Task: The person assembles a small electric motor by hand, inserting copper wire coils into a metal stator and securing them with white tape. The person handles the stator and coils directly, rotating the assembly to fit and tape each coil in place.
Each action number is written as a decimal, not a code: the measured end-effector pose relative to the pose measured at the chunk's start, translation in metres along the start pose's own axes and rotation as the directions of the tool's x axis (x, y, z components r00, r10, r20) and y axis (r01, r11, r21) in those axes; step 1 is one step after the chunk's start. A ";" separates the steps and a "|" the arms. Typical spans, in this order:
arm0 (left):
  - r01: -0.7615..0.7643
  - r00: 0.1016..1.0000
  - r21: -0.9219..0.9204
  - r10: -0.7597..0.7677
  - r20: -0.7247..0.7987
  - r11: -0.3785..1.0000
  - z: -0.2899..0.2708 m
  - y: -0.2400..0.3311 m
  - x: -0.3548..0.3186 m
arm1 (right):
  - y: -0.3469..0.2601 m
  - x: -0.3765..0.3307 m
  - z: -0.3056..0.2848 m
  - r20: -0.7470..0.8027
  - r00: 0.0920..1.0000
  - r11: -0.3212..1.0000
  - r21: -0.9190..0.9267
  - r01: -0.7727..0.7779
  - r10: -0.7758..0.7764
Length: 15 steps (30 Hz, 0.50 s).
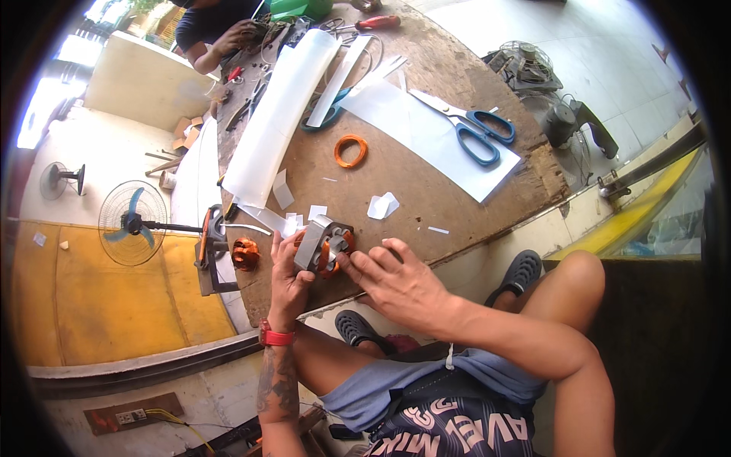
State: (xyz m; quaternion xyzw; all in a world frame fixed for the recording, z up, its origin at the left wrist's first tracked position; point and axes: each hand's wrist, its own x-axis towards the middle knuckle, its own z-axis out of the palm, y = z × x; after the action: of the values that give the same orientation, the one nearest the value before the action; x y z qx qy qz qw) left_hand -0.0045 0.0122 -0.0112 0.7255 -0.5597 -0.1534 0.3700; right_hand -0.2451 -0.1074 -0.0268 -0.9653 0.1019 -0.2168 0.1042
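A motor stator [314, 245], a grey metal core with orange copper windings, is held at the near edge of the wooden table. My left hand [285, 278], with a red watch on its wrist, grips the core from the left, fingers behind it and thumb in front. From the right, my right hand [400, 283] reaches in with curled fingers, its fingertips pressed to the windings; whether a small piece sits under them is hidden. Left of my left hand lies a bundle of copper wire [245, 254]. Small white paper pieces [294, 222] lie just beyond the stator.
On the table [426, 206] are a translucent sheet roll [278, 122], a copper wire coil [351, 151], blue-handled scissors [474, 129] on a white sheet [487, 179], and a red-handled screwdriver [378, 23]. Another person's hand [240, 36] works at the far end. A fan [133, 222] stands left.
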 end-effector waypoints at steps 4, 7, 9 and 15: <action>-0.037 0.992 0.072 0.045 -0.121 0.997 0.002 0.016 -0.010 | 0.027 -0.003 -0.021 -0.020 0.999 0.978 0.203 -0.042 0.047; 0.000 0.996 0.030 0.003 -0.086 1.000 -0.002 0.029 -0.015 | 0.043 -0.006 -0.029 -0.050 0.994 0.976 0.202 -0.083 0.095; 0.029 0.996 0.061 -0.024 -0.091 0.998 0.000 0.037 -0.014 | 0.040 -0.004 -0.028 -0.097 0.993 0.986 0.158 -0.052 0.068; 0.258 0.944 -0.142 -0.281 -0.171 0.956 0.016 0.070 0.003 | 0.031 0.015 -0.018 -0.154 0.985 0.988 0.143 -0.051 0.073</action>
State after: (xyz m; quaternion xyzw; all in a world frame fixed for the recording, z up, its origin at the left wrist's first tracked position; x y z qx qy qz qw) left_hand -0.0627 -0.0031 0.0278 0.7834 -0.4073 -0.1657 0.4393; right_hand -0.2447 -0.1439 -0.0130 -0.9317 0.1247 -0.2961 0.1693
